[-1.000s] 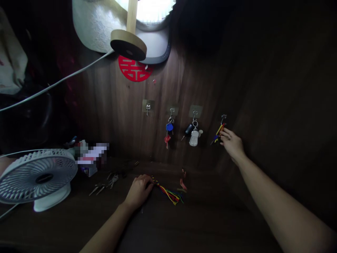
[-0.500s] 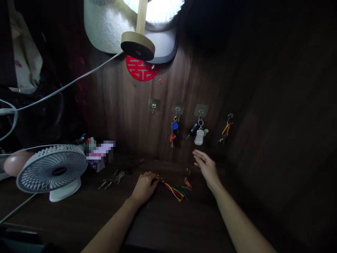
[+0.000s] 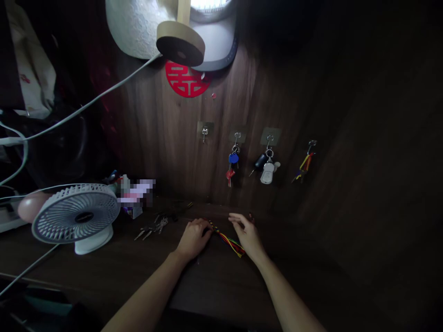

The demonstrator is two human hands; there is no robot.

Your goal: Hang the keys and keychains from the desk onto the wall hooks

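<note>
Braid [image 3: 229,242], multicoloured, lies on the tabletop [image 3: 214,276]; I see left hand [image 3: 194,236] at its left end, can't make out whether gripping; right hand [image 3: 248,236], fingers loosely spread, partly hides its right end.

Lamp [image 3: 180,42]: cold white glare at its stem, bleaching the caps [image 3: 133,34] behind; wall [image 3: 162,143] dim below it, near black far right; pixelated patch [image 3: 138,192] lower left of it.

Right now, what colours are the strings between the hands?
Strings show yellow, red and green, clearest in head view.
</note>
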